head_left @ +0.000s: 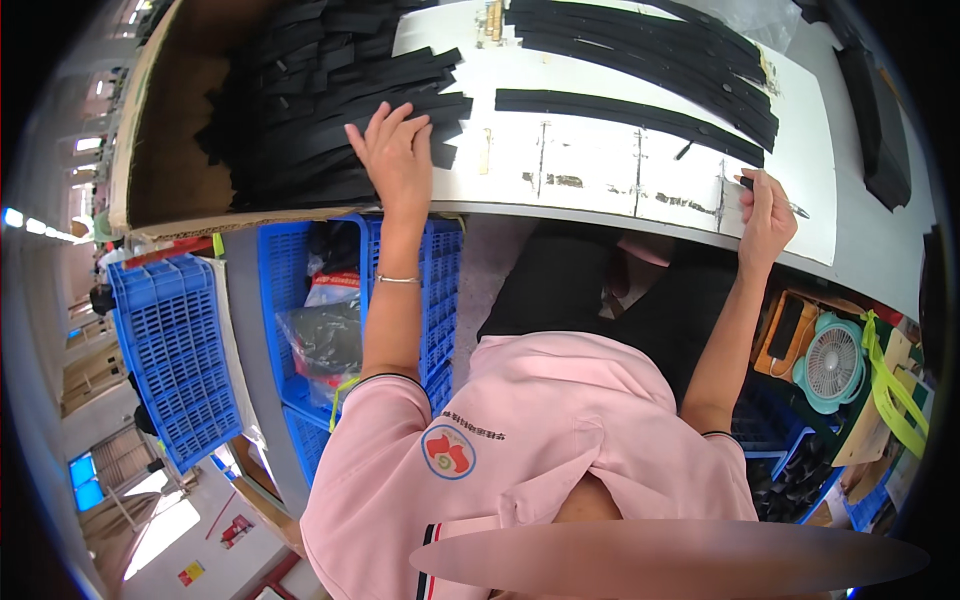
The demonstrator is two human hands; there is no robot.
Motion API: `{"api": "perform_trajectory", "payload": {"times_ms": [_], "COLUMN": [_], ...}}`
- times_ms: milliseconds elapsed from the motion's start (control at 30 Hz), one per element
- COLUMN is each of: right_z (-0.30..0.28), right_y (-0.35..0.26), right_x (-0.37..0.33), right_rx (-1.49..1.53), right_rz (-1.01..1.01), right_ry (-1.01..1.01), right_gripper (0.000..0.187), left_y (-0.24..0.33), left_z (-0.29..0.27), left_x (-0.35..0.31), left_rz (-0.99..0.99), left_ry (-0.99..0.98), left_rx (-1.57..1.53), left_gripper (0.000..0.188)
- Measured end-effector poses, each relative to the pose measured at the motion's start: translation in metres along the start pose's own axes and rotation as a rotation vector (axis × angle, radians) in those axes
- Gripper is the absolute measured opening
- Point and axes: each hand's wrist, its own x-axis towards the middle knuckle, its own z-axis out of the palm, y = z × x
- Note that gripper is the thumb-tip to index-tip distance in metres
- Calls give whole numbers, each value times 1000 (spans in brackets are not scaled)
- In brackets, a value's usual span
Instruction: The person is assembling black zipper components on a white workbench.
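My left hand point(398, 165) reaches to the near side of a heap of black fabric strips point(330, 110). Its fingers are spread and rest at the strip ends, not closed round any. In my right hand point(765, 222) is a slim pen point(798, 210), its dark end pointing left and its pale end right. One black strip point(630, 122) lies lengthwise on a white board point(600, 185), just above dark marks drawn there. More strips point(650, 60) lie side by side farther back on the board.
A cardboard box point(160, 160) walls in the heap at the left. On the grey table at right lies a long black item point(875, 125). Blue crates point(180, 350) stand below and left; a teal fan point(832, 362) sits below right. Clear plastic point(750, 25) lies at the back.
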Motion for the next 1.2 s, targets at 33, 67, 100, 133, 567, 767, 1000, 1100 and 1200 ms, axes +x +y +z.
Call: {"api": "perform_trajectory", "payload": {"times_ms": [33, 67, 100, 133, 567, 767, 1000, 1100, 1200], "right_z": [-1, -1, -3, -4, 30, 0, -41, -39, -39], "right_y": [0, 1, 3, 4, -26, -13, 11, 13, 13], "right_x": [0, 0, -1, -1, -55, -61, -45, -45, -46], "right_rx": [-10, -20, -15, -28, -455, -716, -812, -794, -785], "right_rz": [7, 13, 8, 10, -469, -604, -555, -577, -573], "right_ry": [-6, -11, -15, -14, -214, -280, -152, -128, -117], "right_gripper": [24, 24, 24, 24, 37, 43, 34, 33, 33], "left_y": [8, 21, 31, 41, 230, 216, 169, 146, 128], "left_z": [1, 0, 4, 8, 67, 58, 39, 30, 14], "left_x": [2, 5, 6, 6, -10, -27, -51, -63, -58], "left_rz": [7, 22, 42, 60, 230, 208, 224, 98, 60], "left_ry": [47, 51, 33, 18, -236, -119, -161, -186, -209], "left_rx": [-30, -81, -102, -120, -839, -704, -478, -429, -295], "left_gripper": [11, 7, 7, 8, 25, 45, 32, 47, 57]}}
